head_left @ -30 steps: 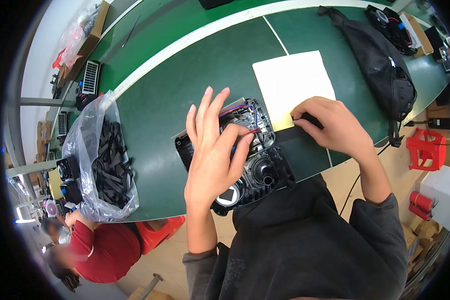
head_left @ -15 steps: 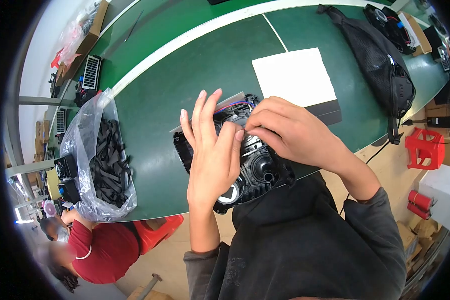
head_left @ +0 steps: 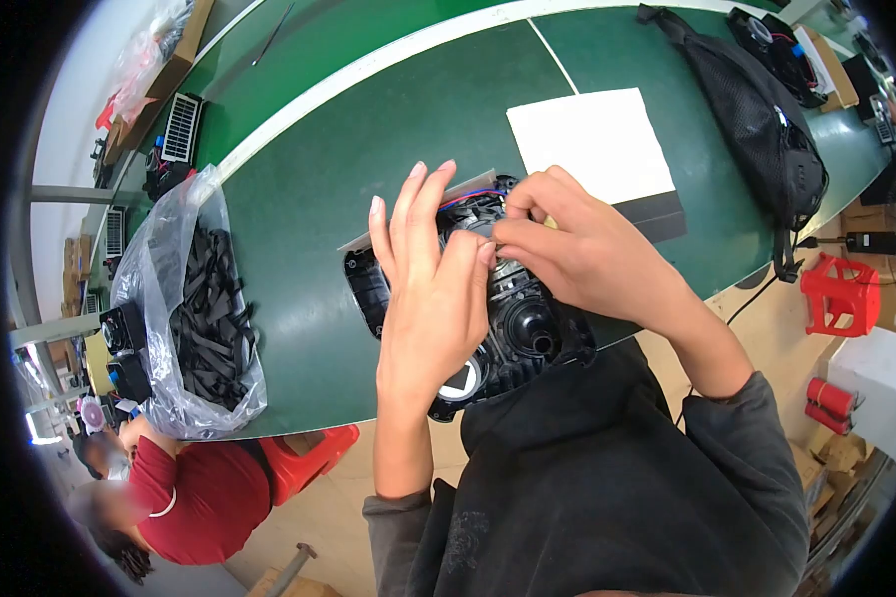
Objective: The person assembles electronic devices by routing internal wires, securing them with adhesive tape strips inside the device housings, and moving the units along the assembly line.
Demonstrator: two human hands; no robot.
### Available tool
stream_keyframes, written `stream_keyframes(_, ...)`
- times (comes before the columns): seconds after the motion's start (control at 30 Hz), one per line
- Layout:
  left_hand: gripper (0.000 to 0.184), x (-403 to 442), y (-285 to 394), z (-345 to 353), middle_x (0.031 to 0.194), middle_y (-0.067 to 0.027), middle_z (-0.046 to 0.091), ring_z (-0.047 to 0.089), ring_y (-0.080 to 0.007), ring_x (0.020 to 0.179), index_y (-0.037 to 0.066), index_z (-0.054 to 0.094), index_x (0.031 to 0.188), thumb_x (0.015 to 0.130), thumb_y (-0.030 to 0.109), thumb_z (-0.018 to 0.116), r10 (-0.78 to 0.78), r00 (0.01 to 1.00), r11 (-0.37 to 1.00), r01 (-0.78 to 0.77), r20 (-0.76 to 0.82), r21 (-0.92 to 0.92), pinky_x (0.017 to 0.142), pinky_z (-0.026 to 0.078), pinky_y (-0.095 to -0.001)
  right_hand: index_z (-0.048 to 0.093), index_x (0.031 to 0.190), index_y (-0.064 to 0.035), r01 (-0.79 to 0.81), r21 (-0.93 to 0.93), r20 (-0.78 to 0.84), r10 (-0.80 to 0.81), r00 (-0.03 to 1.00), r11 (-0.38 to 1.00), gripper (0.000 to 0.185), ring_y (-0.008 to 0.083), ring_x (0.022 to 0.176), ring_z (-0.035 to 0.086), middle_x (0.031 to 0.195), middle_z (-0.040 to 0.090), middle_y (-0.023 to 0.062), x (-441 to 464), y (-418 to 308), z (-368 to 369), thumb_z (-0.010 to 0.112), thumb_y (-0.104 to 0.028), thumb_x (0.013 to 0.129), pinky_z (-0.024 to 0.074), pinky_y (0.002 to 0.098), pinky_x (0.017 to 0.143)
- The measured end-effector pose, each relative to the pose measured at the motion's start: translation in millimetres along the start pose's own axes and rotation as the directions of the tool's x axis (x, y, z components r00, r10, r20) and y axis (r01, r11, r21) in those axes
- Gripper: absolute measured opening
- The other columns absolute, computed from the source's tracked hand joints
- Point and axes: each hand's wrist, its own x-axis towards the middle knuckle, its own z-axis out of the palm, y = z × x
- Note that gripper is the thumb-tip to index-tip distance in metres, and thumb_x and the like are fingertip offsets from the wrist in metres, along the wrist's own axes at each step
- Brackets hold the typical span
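A black plastic housing (head_left: 366, 289) lies open at the table's near edge, with round parts, a white-faced disc (head_left: 461, 380) and red and blue wires (head_left: 468, 198) inside. Over its middle, my left hand (head_left: 433, 298) pinches thumb and forefinger together, its other fingers stretched out. My right hand (head_left: 592, 249) comes in from the right, fingertips pinched right beside the left ones. Whatever lies between the fingertips is too small and covered to make out. Behind the housing shows the edge of a grey flat panel (head_left: 363, 237).
A clear plastic bag (head_left: 149, 289) of black straps (head_left: 214, 328) stands left on the green table (head_left: 319, 179). A white sheet (head_left: 592, 139) lies beyond my hands, and a black mesh bag (head_left: 747, 109) lies far right. A person in red (head_left: 214, 497) sits at lower left.
Both hands remain pinched together over the housing. My right fingers have curled and shifted slightly up, and the left hand has moved a little right. The view has shifted slightly.
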Motion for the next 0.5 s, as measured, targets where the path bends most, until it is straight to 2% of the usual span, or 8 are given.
stream_keyframes(0.03, 0.011, 0, 0, -1, 0.156, -0.0253, 0.049, 0.042, -0.0474, 0.151, 0.002, 0.065, 0.096, 0.1, 0.011, 0.07, 0.007, 1.0, 1.0, -0.007, -0.018, -0.008, 0.126, 0.021, -0.0672, 0.07, 0.104, -0.0027, 0.027, -0.032, 0.023, -0.026, 0.999, 0.999, 0.015, 0.0278, 0.103, 0.057, 0.111, 0.057, 0.0096, 1, 2, -1, 0.077, -0.006, 0.092, 0.0519, 0.0391, 0.086)
stream_keyframes(0.17, 0.016, 1, 1, 0, 0.151, -0.0243, 0.054, 0.048, -0.0468, 0.147, 0.004, 0.071, 0.104, 0.093, 0.013, 0.078, 0.032, 0.996, 0.999, -0.033, -0.088, -0.016, 0.124, 0.03, -0.0637, 0.067, 0.105, -0.0016, -0.053, 0.104, 0.132, 0.039, 0.99, 0.993, 0.016, 0.0301, 0.113, 0.055, 0.122, 0.054, 0.0123, -1, 14, -18, 0.077, -0.009, 0.095, 0.0513, 0.0408, 0.095)
stream_keyframes(0.2, 0.021, 2, 3, 0, 0.153, -0.0203, 0.057, 0.048, -0.0457, 0.148, 0.007, 0.075, 0.104, 0.085, 0.01, 0.084, 0.04, 0.995, 0.999, -0.041, -0.097, -0.015, 0.122, 0.034, -0.063, 0.067, 0.107, -0.0018, -0.067, 0.116, 0.155, 0.048, 0.987, 0.991, 0.018, 0.0303, 0.116, 0.055, 0.125, 0.053, 0.0126, -3, 17, -19, 0.077, -0.009, 0.095, 0.0513, 0.0408, 0.096)
stream_keyframes(0.23, 0.021, 2, 3, -1, 0.152, -0.0199, 0.057, 0.048, -0.0454, 0.148, 0.007, 0.075, 0.102, 0.084, 0.01, 0.085, 0.065, 0.994, 0.998, -0.067, -0.087, -0.019, 0.123, 0.034, -0.0628, 0.068, 0.109, -0.002, -0.083, 0.127, 0.175, 0.06, 0.983, 0.988, 0.02, 0.0305, 0.118, 0.055, 0.127, 0.052, 0.013, -5, 19, -21, 0.078, -0.01, 0.094, 0.0513, 0.0408, 0.098)
stream_keyframes(0.33, 0.022, 3, 2, 0, 0.15, -0.0186, 0.059, 0.051, -0.0441, 0.146, 0.008, 0.076, 0.096, 0.079, 0.011, 0.089, 0.123, 0.988, 0.992, -0.126, -0.096, -0.026, 0.122, 0.035, -0.0624, 0.073, 0.111, -0.004, -0.06, 0.247, 0.11, 0.034, 0.993, 0.967, 0.024, 0.0264, 0.113, 0.06, 0.123, 0.058, 0.0097, -7, 24, -26, 0.083, -0.004, 0.089, 0.0534, 0.0361, 0.093)
stream_keyframes(0.43, 0.02, 2, 0, 3, 0.149, -0.0184, 0.061, 0.052, -0.0435, 0.144, 0.007, 0.076, 0.093, 0.079, 0.01, 0.089, 0.12, 0.987, 0.991, -0.125, -0.111, -0.042, 0.121, 0.035, -0.0622, 0.075, 0.11, -0.0058, -0.129, 0.33, 0.085, 0.107, 0.991, 0.935, 0.025, 0.0237, 0.114, 0.061, 0.122, 0.062, 0.0074, -10, 24, -23, 0.084, -0.002, 0.087, 0.0538, 0.0355, 0.094)
stream_keyframes(0.5, 0.019, 2, 1, 3, 0.148, -0.0184, 0.062, 0.053, -0.0428, 0.143, 0.006, 0.075, 0.092, 0.078, 0.01, 0.089, 0.116, 0.986, 0.991, -0.123, -0.122, -0.052, 0.12, 0.036, -0.0618, 0.075, 0.109, -0.006, -0.095, 0.3, 0.075, 0.076, 0.994, 0.949, 0.024, 0.0239, 0.113, 0.061, 0.119, 0.063, 0.0066, -13, 26, -23, 0.084, -0.002, 0.087, 0.0538, 0.0356, 0.093)
